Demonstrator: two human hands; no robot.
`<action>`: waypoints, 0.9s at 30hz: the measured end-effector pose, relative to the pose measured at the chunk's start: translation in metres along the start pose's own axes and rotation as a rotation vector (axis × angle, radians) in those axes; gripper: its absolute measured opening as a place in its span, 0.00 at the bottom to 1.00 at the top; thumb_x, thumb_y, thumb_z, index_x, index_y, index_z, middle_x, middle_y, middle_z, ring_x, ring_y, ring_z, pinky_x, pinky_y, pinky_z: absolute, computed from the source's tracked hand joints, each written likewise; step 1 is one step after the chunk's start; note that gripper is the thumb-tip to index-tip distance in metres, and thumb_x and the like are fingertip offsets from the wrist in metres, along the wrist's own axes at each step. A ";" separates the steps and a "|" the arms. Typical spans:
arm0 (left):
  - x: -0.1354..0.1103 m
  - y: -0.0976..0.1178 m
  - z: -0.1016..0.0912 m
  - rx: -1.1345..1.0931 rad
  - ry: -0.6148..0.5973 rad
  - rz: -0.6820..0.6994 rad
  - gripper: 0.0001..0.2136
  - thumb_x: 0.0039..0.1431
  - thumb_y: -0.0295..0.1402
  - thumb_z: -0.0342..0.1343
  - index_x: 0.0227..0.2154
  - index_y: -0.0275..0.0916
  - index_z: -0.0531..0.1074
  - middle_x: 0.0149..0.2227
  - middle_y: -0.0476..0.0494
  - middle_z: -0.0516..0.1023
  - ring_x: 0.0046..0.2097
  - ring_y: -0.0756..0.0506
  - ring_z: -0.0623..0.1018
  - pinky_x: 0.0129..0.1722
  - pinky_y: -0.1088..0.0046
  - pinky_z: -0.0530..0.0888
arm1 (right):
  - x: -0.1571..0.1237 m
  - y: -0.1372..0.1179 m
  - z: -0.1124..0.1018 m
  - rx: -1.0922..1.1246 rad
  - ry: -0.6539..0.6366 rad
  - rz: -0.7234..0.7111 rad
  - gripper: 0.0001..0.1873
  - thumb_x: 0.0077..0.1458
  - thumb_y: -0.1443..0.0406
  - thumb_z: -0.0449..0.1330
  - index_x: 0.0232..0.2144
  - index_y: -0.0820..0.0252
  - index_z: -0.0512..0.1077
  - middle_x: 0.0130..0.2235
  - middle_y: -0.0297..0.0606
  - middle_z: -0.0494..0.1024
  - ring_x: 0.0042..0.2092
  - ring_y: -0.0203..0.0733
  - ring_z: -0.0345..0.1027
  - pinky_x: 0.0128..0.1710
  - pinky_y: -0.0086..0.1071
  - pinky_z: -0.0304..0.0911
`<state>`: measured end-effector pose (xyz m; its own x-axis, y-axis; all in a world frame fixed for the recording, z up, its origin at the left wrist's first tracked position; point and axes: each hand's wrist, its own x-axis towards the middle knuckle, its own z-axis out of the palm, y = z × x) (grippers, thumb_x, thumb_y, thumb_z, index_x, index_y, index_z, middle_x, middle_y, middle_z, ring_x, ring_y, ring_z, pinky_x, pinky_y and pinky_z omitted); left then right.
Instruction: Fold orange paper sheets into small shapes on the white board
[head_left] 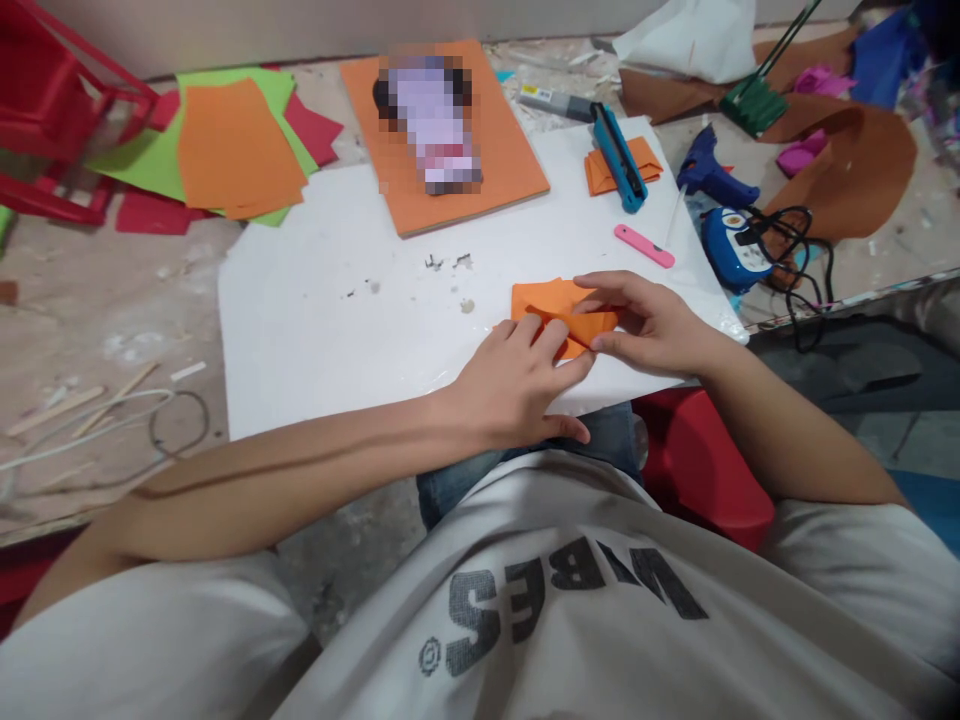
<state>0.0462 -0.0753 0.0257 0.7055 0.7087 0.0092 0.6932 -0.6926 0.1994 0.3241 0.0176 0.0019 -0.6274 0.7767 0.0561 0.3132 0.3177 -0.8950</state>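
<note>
A folded piece of orange paper point(531, 296) lies near the front edge of the white board, with a raised flap in its middle. My left hand point(517, 385) presses it down from the left, fingers bent over the paper and thumb held apart below the board's edge. From the right, my right hand point(652, 325) grips the paper's right end between thumb and fingers. Part of the paper is hidden under both hands. Just above my right hand lies a pink cutter point(643, 246). Further up, a teal utility knife point(619, 160) rests across another folded orange paper point(646, 158).
The white board point(315, 310) carries an orange pad point(375, 130) with a blurred phone-like object point(439, 125). At right sit a blue glue gun point(716, 170), a blue device point(739, 250) with a black cable and brown sheets. Orange sheets point(236, 145) lie upper left, beside a red chair point(45, 90).
</note>
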 end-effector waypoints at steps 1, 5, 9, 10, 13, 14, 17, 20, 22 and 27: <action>0.000 -0.001 0.002 -0.002 0.020 -0.015 0.38 0.75 0.64 0.69 0.73 0.42 0.78 0.61 0.24 0.80 0.60 0.25 0.79 0.55 0.51 0.75 | 0.001 0.000 0.000 0.004 -0.011 0.002 0.43 0.59 0.44 0.85 0.73 0.38 0.83 0.62 0.44 0.90 0.64 0.62 0.87 0.64 0.55 0.86; 0.003 -0.004 0.006 -0.036 0.117 -0.192 0.24 0.84 0.52 0.59 0.65 0.36 0.79 0.64 0.23 0.79 0.54 0.30 0.82 0.49 0.54 0.79 | 0.005 0.002 0.000 0.036 -0.016 -0.012 0.40 0.58 0.51 0.85 0.72 0.39 0.85 0.61 0.42 0.91 0.61 0.60 0.89 0.65 0.54 0.86; 0.007 -0.007 0.004 -0.035 0.151 -0.329 0.20 0.83 0.39 0.58 0.68 0.34 0.77 0.71 0.21 0.80 0.57 0.29 0.84 0.52 0.52 0.82 | 0.007 0.005 -0.001 0.025 -0.049 -0.031 0.38 0.60 0.55 0.83 0.72 0.38 0.85 0.65 0.41 0.91 0.63 0.59 0.89 0.67 0.54 0.85; 0.008 -0.007 0.003 -0.034 0.130 -0.338 0.18 0.83 0.38 0.58 0.65 0.34 0.79 0.69 0.23 0.82 0.57 0.29 0.84 0.53 0.51 0.82 | 0.007 0.005 -0.001 0.016 -0.052 -0.035 0.38 0.60 0.55 0.82 0.71 0.38 0.85 0.66 0.41 0.90 0.63 0.60 0.89 0.68 0.54 0.84; 0.010 -0.009 0.001 -0.055 0.099 -0.357 0.13 0.83 0.34 0.56 0.57 0.35 0.83 0.59 0.27 0.89 0.57 0.29 0.84 0.53 0.51 0.81 | 0.008 0.007 -0.001 0.001 -0.059 -0.039 0.37 0.61 0.54 0.82 0.71 0.39 0.85 0.66 0.42 0.91 0.64 0.60 0.89 0.69 0.55 0.83; 0.011 -0.010 0.001 -0.069 0.105 -0.363 0.12 0.83 0.33 0.56 0.56 0.36 0.83 0.57 0.28 0.90 0.56 0.29 0.84 0.53 0.52 0.80 | 0.008 0.007 -0.001 0.000 -0.058 -0.039 0.38 0.61 0.54 0.82 0.71 0.40 0.85 0.66 0.42 0.91 0.64 0.61 0.89 0.69 0.56 0.83; 0.011 -0.014 0.003 -0.121 0.136 -0.381 0.12 0.82 0.32 0.56 0.54 0.37 0.84 0.57 0.29 0.90 0.55 0.30 0.84 0.52 0.51 0.80 | 0.008 0.009 -0.001 0.005 -0.061 -0.049 0.38 0.62 0.52 0.83 0.71 0.42 0.85 0.65 0.45 0.92 0.65 0.62 0.89 0.68 0.56 0.83; 0.011 -0.021 0.004 -0.199 0.165 -0.397 0.11 0.81 0.32 0.56 0.51 0.38 0.85 0.57 0.31 0.91 0.54 0.32 0.84 0.52 0.51 0.80 | 0.008 0.010 -0.001 0.013 -0.074 -0.063 0.38 0.64 0.50 0.83 0.72 0.44 0.83 0.64 0.48 0.92 0.67 0.64 0.89 0.66 0.57 0.83; 0.012 -0.027 0.004 -0.269 0.184 -0.396 0.12 0.81 0.33 0.55 0.49 0.39 0.85 0.56 0.33 0.91 0.52 0.33 0.84 0.52 0.51 0.81 | 0.008 0.009 -0.001 -0.013 -0.074 -0.068 0.37 0.65 0.49 0.83 0.72 0.43 0.83 0.65 0.47 0.92 0.68 0.65 0.88 0.66 0.58 0.82; 0.017 -0.041 0.003 -0.439 0.202 -0.386 0.12 0.80 0.35 0.56 0.43 0.41 0.85 0.54 0.36 0.91 0.53 0.34 0.84 0.58 0.50 0.81 | 0.004 0.000 -0.002 -0.218 -0.027 -0.032 0.32 0.67 0.46 0.79 0.68 0.45 0.87 0.65 0.47 0.91 0.64 0.67 0.84 0.69 0.65 0.77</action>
<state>0.0299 -0.0350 0.0150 0.3440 0.9384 0.0321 0.7372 -0.2911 0.6098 0.3230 0.0219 0.0025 -0.6570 0.7507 0.0683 0.4381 0.4540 -0.7758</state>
